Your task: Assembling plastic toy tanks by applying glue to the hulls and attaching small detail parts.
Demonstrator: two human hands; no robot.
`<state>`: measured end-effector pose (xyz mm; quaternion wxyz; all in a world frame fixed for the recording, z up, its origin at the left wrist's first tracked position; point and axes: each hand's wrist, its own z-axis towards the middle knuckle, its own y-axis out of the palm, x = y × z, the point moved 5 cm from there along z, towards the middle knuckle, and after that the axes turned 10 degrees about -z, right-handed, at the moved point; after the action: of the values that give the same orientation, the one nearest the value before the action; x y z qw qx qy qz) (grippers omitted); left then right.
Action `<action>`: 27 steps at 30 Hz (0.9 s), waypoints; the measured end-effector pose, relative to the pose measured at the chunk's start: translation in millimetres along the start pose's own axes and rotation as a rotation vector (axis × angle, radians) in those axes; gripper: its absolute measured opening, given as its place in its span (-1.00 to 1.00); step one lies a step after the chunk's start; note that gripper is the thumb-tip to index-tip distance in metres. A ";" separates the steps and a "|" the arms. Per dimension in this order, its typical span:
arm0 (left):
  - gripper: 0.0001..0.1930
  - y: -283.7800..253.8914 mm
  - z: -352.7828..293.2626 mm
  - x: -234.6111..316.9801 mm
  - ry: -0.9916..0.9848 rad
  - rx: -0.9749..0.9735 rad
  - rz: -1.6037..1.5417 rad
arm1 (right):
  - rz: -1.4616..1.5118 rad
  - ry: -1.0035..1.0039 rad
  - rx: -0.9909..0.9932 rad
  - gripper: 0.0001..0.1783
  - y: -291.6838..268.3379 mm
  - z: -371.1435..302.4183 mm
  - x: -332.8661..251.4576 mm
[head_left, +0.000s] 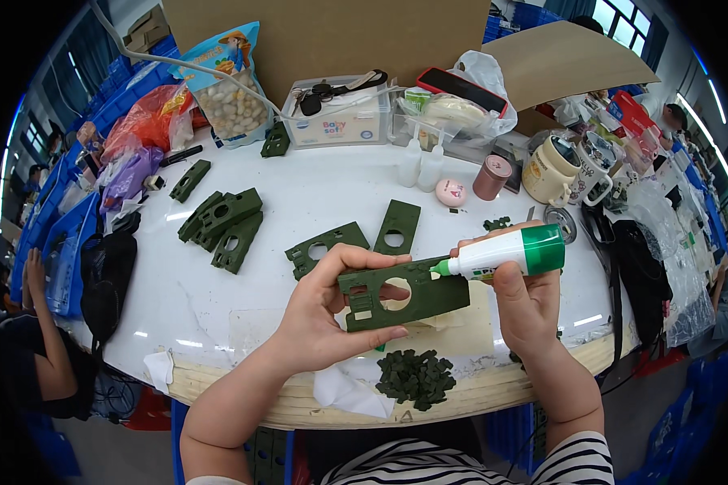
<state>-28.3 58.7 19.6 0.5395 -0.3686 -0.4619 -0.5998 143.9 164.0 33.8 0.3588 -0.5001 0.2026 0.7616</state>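
My left hand (pixel 322 303) grips a dark green plastic model hull plate (pixel 437 297) by its left end, thumb below and fingers above. The plate has a large round hole and a small square opening. In my right hand (pixel 530 311) is a white glue bottle (pixel 501 252) with a green base, tipped sideways. Its green nozzle meets or hovers just over the plate's upper edge, right of the hole; contact is hard to tell. Beyond lie two similar green plates (pixel 398 229), (pixel 328 245). A heap of small green pieces (pixel 416 380) sits nearer me.
Stacked green parts (pixel 222 218) lie at left. Along the back stand a snack bag (pixel 233 101), a clear plastic box (pixel 337 121), small squeeze bottles (pixel 431 166) and mugs (pixel 552 170). A white tissue (pixel 352 394) rests at the front edge. Another person's arm (pixel 47 347) shows at far left.
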 end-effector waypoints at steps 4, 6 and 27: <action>-0.36 -0.4 -0.5 -0.3 -0.013 0.009 -0.023 | -0.019 0.004 -0.007 -0.55 0.1 -0.1 -0.4; -0.35 -0.2 -0.2 -0.3 -0.037 0.023 -0.067 | 0.033 0.029 0.005 -0.55 -1.5 -0.7 1.7; -0.36 -0.9 -0.5 -3.8 -0.097 0.062 -0.162 | -0.021 -0.027 -0.045 -0.63 1.3 1.9 -3.2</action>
<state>-28.6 59.4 15.7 0.4775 -0.3417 -0.5341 -0.6082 142.5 163.3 37.4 0.3581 -0.5000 0.1751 0.7688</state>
